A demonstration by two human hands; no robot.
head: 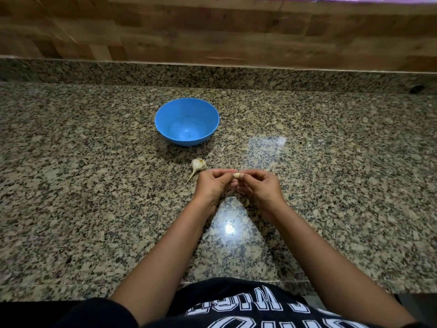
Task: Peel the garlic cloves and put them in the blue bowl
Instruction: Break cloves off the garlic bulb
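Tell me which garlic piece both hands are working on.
The clove pinched between the left hand and right hand; the stemmed bulb lies untouched on the counter.

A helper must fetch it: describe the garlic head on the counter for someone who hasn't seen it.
Find the blue bowl on the granite counter. Just nearer the person lies the garlic head, beside the left hand. Unlike the small clove that hand and the right hand pinch, it lies untouched, bulbous, long-stalked.
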